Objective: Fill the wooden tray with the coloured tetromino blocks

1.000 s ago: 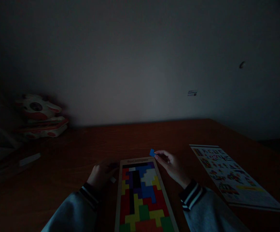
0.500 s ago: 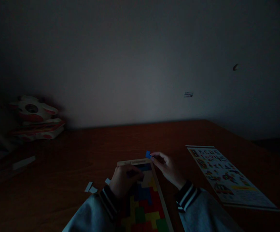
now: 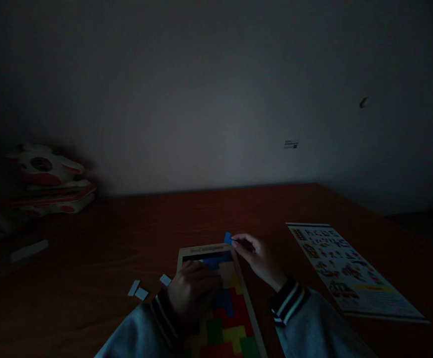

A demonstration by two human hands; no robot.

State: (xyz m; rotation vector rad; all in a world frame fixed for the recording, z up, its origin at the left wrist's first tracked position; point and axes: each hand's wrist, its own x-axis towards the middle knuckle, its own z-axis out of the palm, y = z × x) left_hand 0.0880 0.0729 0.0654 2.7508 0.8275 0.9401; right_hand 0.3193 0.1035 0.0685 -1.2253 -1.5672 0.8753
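A wooden tray puzzle [image 3: 251, 311] with blocky red, yellow, green, blue and purple pieces lies on the table before me. Over its upper left part rests my left hand [image 3: 194, 288], back upwards and fingers bent together; whatever is beneath the fingertips stays hidden. My right hand [image 3: 259, 258] is at the tray's upper right corner, pinching a small blue puzzle piece [image 3: 228, 238] between thumb and fingers. Near the tray's top edge, blue and purple pieces show beside a dark gap [image 3: 191, 257].
Several small pale pieces [image 3: 141, 294] lie left of the tray. A printed sheet of colourful patterns [image 3: 345, 268] is on the right. At the far left stands a white and red cow-shaped toy [image 3: 48, 179]. A pale strip [image 3: 29, 250] lies near it. A wall [image 3: 209, 99] rises behind the table.
My left hand has come down and its fingers have turned over the tray, uncovering more of the top row. My right hand keeps the blue piece almost in place. The view has shifted slightly.
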